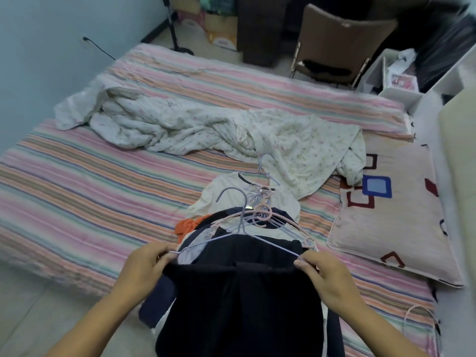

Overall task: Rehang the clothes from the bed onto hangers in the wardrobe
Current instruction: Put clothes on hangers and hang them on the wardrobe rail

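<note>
Head view: both hands (144, 269) (325, 276) grip dark garment (244, 300); no legible writing.

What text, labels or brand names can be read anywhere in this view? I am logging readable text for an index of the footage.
None can be read.
Cardboard boxes by the far wall: printed patches, too blurred to read.
White box beside the chair: pink printing, too blurred to read.
Small tag at a garment's collar in the pile: too small to read.
</note>
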A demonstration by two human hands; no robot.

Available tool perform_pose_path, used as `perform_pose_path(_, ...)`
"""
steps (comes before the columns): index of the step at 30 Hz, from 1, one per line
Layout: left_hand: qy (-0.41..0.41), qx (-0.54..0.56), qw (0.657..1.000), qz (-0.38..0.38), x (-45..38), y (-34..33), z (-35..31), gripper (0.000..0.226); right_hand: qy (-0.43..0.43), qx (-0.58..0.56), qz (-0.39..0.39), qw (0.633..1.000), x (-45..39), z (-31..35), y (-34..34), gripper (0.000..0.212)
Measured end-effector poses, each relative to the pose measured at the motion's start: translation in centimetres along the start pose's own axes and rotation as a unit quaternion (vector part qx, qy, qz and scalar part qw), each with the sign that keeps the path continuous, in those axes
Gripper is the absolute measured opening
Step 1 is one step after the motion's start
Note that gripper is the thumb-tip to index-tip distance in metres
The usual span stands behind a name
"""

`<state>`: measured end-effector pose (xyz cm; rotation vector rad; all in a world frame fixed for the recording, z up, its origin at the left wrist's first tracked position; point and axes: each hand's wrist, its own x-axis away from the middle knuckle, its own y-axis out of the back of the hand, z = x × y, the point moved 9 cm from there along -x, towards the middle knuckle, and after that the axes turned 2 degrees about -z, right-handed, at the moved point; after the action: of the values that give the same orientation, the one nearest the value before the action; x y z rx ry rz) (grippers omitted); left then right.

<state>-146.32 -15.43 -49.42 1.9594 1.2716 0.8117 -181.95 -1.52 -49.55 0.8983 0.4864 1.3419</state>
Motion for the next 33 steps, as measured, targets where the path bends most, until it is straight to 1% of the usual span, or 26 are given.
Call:
perform_pose_path(2, -0.037, 0.011, 0.999, -0.034, 2.6, 4.4, -1.1, 0.015, 0.019, -0.03, -0.037, 0.999, 1.8, 3.6, 2.2, 0.022)
perform_pose_path(4, -0.071, 0.027, 0.995, -0.066, 5.6, 8.9, -2.0, 0.006, 0.045, -0.048, -0.051, 0.997, 3.5, 7.7, 4.0, 0.026)
perform_pose_path(8, -0.087, 0.051, 0.988, -0.114, 12.5, 17.7, -1.8, 0.033, 0.104, -0.058, -0.048, 0.992, 6.3, 16.5, 6.4, 0.019)
perform_pose_path(9, -0.08, 0.078, 0.986, -0.125, 14.3, 19.8, -1.5, 0.036, 0.124, -0.058, -0.047, 0.989, 7.1, 19.0, 7.0, 0.018)
perform_pose_path(10, -0.066, 0.115, 0.982, -0.133, 16.2, 21.7, -1.3, 0.037, 0.141, -0.062, -0.043, 0.987, 8.0, 21.6, 7.5, 0.021)
perform_pose_path(11, -0.057, 0.146, 0.978, -0.14, 18.0, 23.6, -1.1, 0.031, 0.156, -0.075, -0.04, 0.984, 8.9, 24.1, 8.0, 0.03)
perform_pose_path(12, -0.047, 0.155, 0.976, -0.146, 20.0, 25.1, -0.7, 0.02, 0.172, -0.089, -0.037, 0.98, 9.8, 26.3, 8.3, 0.04)
perform_pose_path(13, -0.047, 0.162, 0.974, -0.152, 22.0, 26.4, -0.5, 0.01, 0.189, -0.1, -0.03, 0.977, 10.7, 28.5, 8.5, 0.042)
perform_pose_path(14, -0.045, 0.16, 0.973, -0.161, 24.0, 27.8, -0.4, 0.016, 0.204, -0.105, -0.022, 0.973, 11.6, 30.7, 8.6, 0.036)
perform_pose_path(15, -0.045, 0.16, 0.971, -0.171, 26.0, 29.0, -0.1, 0.019, 0.214, -0.105, -0.015, 0.971, 12.5, 32.7, 8.5, 0.024)
perform_pose_path(16, -0.041, 0.155, 0.97, -0.184, 28.4, 30.6, 0.1, 0.017, 0.228, -0.104, -0.002, 0.968, 13.3, 34.7, 8.1, 0.015)
perform_pose_path(18, -0.039, 0.153, 0.967, -0.2, 31.7, 32.5, -0.2, 0.014, 0.251, -0.101, 0.021, 0.963, 14.3, 37.6, 7.7, 0.026)
perform_pose_path(20, -0.031, 0.153, 0.957, -0.245, 35.7, 35.0, 0.2, 0.015, 0.281, -0.094, 0.053, 0.954, 15.8, 41.4, 6.9, 0.029)
perform_pose_path(23, -0.008, 0.161, 0.927, -0.339, 42.0, 38.6, 0.8, 0.012, 0.327, -0.088, 0.106, 0.935, 18.1, 46.9, 6.0, 0.025)
perform_pose_path(25, -0.007, 0.142, 0.907, -0.397, 46.0, 40.5, 0.8, 0.021, 0.358, -0.091, 0.146, 0.918, 19.5, 50.3, 5.4, 0.021)
perform_pose_path(26, -0.006, 0.129, 0.898, -0.421, 47.8, 41.3, 0.8, 0.019, 0.371, -0.093, 0.166, 0.909, 20.0, 51.8, 5.0, 0.019)
perform_pose_path(27, -0.003, 0.115, 0.89, -0.441, 49.6, 41.8, 0.5, 0.009, 0.382, -0.094, 0.186, 0.9, 20.6, 53.2, 4.7, 0.02)
perform_pose_path(28, 0.001, 0.099, 0.882, -0.46, 51.4, 42.3, 0.2, 0.009, 0.396, -0.095, 0.203, 0.891, 21.3, 54.5, 4.3, 0.023)
perform_pose_path(29, 0.004, 0.087, 0.872, -0.482, 53.4, 42.7, -0.1, 0.02, 0.409, -0.096, 0.219, 0.881, 21.9, 55.8, 3.9, 0.024)
perform_pose_path(30, 0.012, 0.077, 0.863, -0.5, 55.2, 42.8, -0.3, 0.027, 0.424, -0.097, 0.236, 0.869, 22.5, 57.1, 3.5, 0.025)
perform_pose_path(33, 0.043, 0.06, 0.829, -0.554, 60.7, 42.6, -1.3, 0.032, 0.472, -0.084, 0.281, 0.832, 24.6, 60.6, 2.4, 0.024)
